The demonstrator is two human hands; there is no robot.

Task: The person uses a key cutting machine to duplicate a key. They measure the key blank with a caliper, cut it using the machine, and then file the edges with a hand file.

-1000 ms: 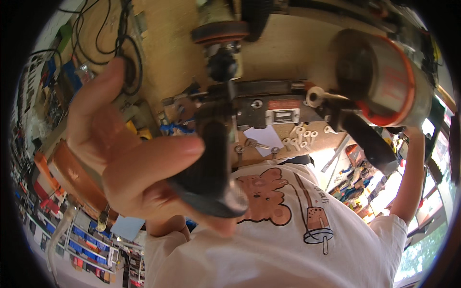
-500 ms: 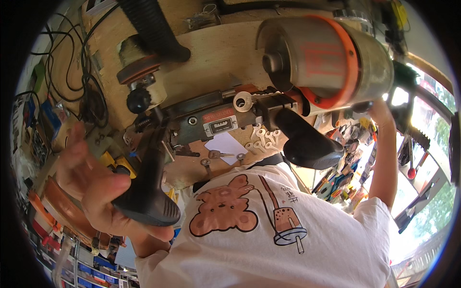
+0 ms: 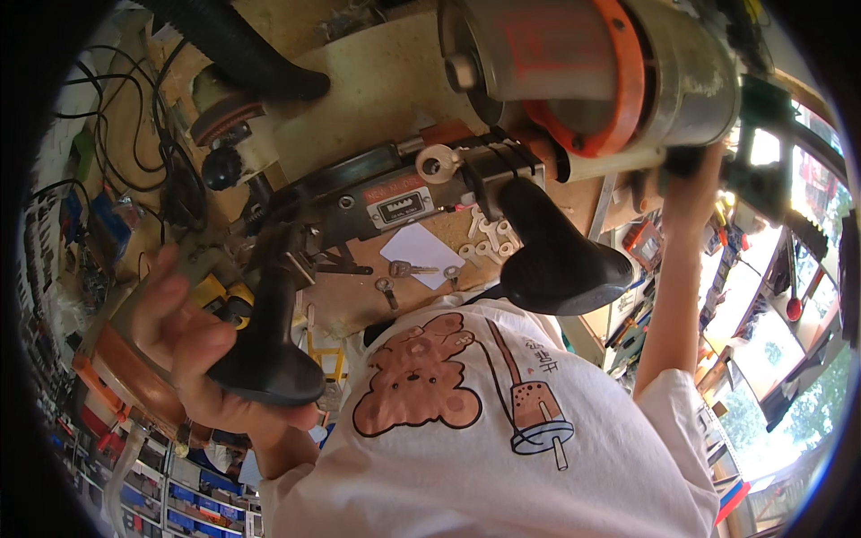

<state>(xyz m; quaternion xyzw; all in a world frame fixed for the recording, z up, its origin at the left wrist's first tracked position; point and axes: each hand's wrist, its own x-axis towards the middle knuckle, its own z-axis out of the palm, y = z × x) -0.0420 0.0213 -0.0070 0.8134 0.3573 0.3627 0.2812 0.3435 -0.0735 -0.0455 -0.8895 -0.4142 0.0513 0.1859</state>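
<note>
While the black handle (image 3: 269,345) lies loosely across the half-open left grip (image 3: 199,372), I cannot tell how the right grip (image 3: 692,184) stands.

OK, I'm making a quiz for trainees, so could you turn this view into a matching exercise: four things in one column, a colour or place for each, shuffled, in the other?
Things:
1. Left hand
2. Paper
3. Band round the cylinder
4. Ridged hose

Colours and places:
A. White, partly under a key
B. Black, coming in from the top edge
C. By the left black handle
D. Orange

Pairs: 1-C, 2-A, 3-D, 4-B
</note>
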